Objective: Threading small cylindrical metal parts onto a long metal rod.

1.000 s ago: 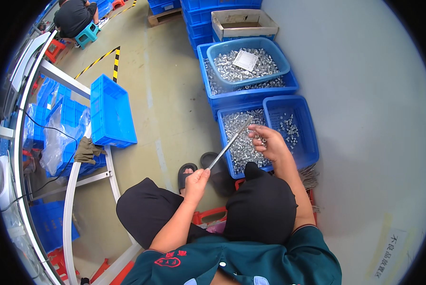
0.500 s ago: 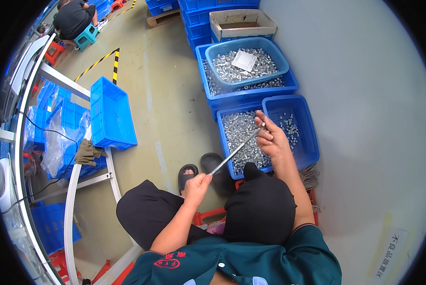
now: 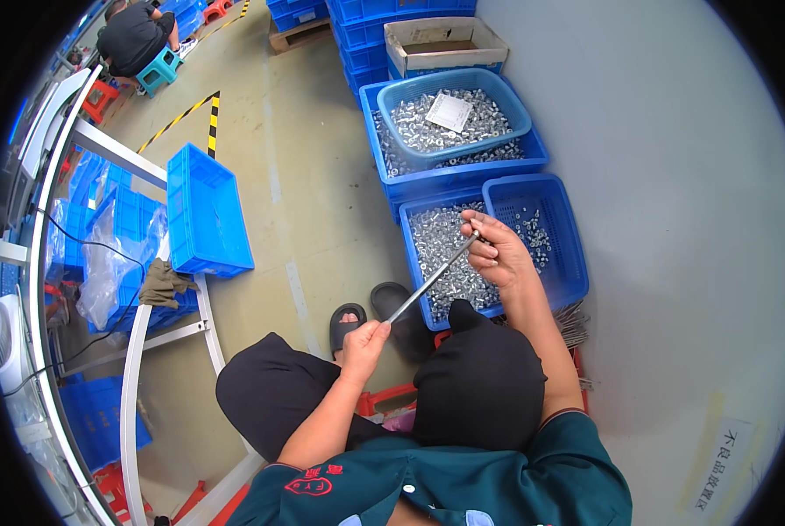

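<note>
R hand [image 3: 498, 254] lower vs before, pinching rod [image 3: 432, 279] tip; L hand [image 3: 364, 340] grips base.

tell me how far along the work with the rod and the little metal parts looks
Done: hard to tell; no parts can be made out on the thin metal rod. In hand: the left hand grips its lower end, the right hand pinches its top over the blue crate of small metal parts. Left: that crate is well filled, and the basket behind is heaped too, so plenty remains.
</note>
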Motion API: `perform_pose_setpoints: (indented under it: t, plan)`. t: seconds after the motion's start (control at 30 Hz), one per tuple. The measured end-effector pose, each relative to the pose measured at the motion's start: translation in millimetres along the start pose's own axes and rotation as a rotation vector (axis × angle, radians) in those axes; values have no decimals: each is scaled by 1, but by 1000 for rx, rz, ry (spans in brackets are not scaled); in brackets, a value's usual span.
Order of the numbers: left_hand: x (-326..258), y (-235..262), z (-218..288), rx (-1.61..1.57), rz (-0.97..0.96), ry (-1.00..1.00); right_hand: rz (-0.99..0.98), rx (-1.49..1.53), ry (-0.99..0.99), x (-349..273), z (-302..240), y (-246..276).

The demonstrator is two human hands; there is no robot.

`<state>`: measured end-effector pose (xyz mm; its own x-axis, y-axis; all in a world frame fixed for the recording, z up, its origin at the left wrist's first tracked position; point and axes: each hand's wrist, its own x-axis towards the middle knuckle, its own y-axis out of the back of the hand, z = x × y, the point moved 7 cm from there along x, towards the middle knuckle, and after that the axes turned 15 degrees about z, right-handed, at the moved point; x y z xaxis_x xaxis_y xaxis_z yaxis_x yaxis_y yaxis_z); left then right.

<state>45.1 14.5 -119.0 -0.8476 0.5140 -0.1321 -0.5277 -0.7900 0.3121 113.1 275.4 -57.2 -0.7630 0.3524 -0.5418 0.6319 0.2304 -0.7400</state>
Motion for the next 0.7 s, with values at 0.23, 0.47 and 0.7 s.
perform_pose_setpoints:
  t: [0.23, 0.47, 0.7]
  plan:
    - [1, -4, -3, -30, -2, -6, 15, -8, 42, -6, -1, -3]
    - [-2, -3, 15, -100, 8, -143, 42, -52, 56, -22, 3, -13]
    - [0, -10, 12, -171, -48, -60, 155, 100, 64, -56, -7, 31]
